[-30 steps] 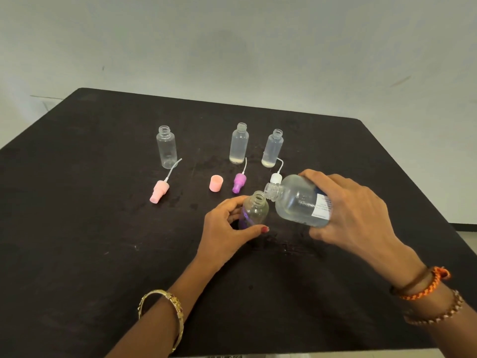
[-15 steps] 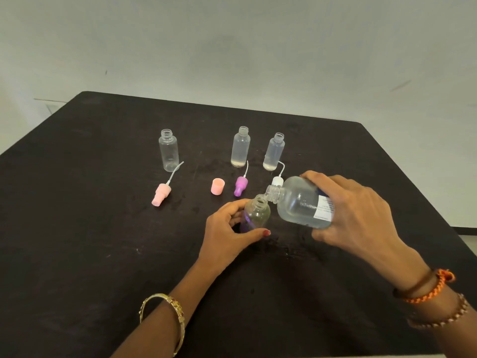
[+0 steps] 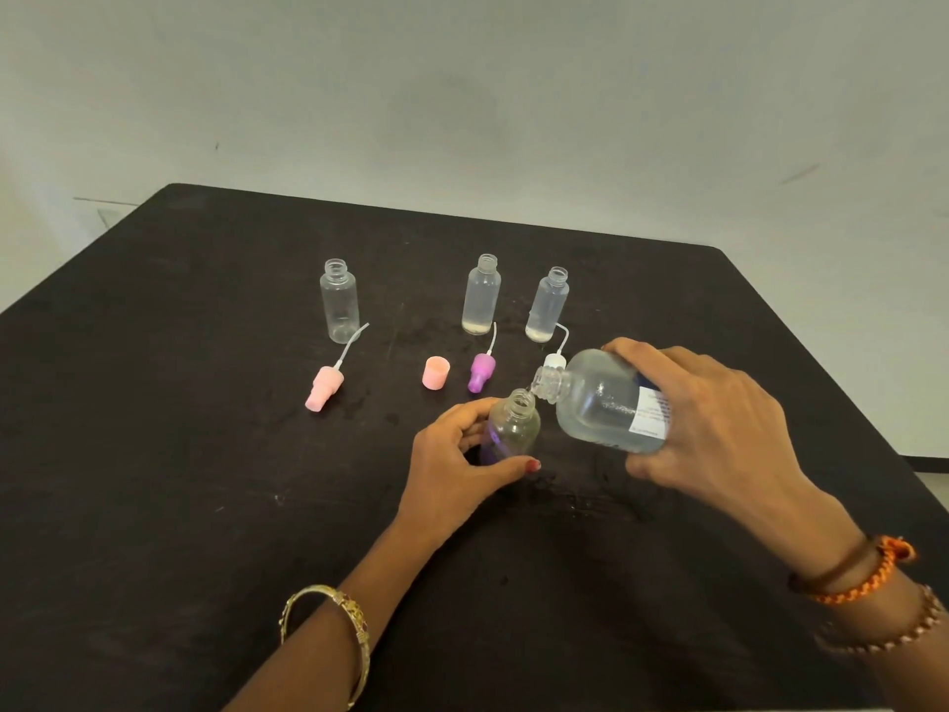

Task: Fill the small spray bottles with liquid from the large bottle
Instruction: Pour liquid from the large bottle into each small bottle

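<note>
Head view: at frame centre, the left hand [image 3: 452, 465] wraps around a small bottle [image 3: 513, 429], likely steadying it upright on the black table [image 3: 154, 454]. The right hand [image 3: 719, 429] clasps the large bottle [image 3: 606, 403], tipped nearly sideways, its long axis running right to left, mouth pointing left over the small bottle's opening to pour.
</note>
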